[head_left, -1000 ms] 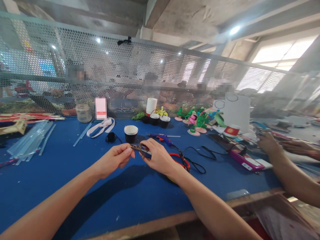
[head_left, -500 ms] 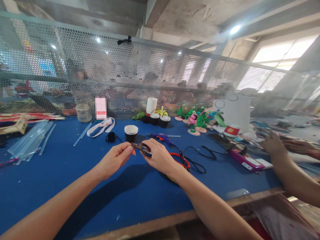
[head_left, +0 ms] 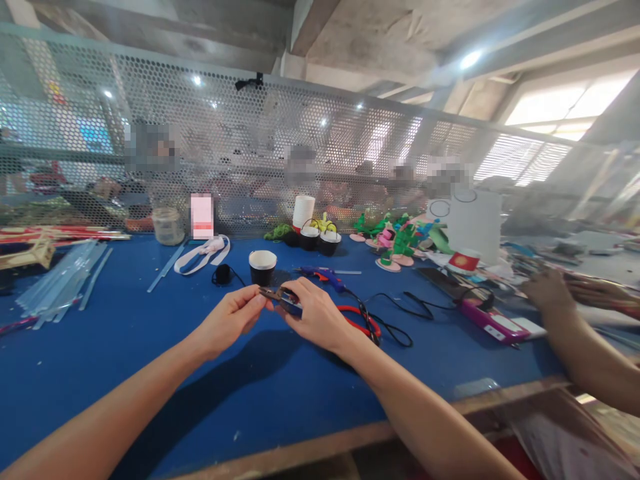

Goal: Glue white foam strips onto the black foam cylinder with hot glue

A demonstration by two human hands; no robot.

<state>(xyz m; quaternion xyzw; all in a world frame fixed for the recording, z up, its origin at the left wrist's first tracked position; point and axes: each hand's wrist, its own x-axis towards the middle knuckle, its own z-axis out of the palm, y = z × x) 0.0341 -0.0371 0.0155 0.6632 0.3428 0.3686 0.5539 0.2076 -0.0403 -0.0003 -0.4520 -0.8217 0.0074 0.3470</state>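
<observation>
Small dark-jawed pliers (head_left: pixel 289 303) with blue on the handle are gripped in my right hand (head_left: pixel 317 313). My left hand (head_left: pixel 233 320) is closed in a pinch right at the tips of the jaws. Whatever lies between those fingertips is too small to make out. Just behind the jaws stands a black cup with a white rim (head_left: pixel 263 268), upright on the blue table (head_left: pixel 240 407). A black ball-like piece with a cord (head_left: pixel 222 274) lies left of the cup. A red curved piece (head_left: pixel 367 319) shows behind my right wrist, partly hidden.
A blue glue gun (head_left: pixel 323 275) and its black cable lie behind my right hand. Clear glue sticks (head_left: pixel 63 283) are piled at left. Small black buckets (head_left: pixel 330 242) and green figures (head_left: pixel 403 240) stand at the back. A purple power strip (head_left: pixel 493 320) sits near another person's hand (head_left: pixel 547 290).
The pliers have turned slightly in my right hand, and their jaws sit a touch lower. A yellow edge beneath my right wrist no longer shows. My left hand keeps its pinch.
</observation>
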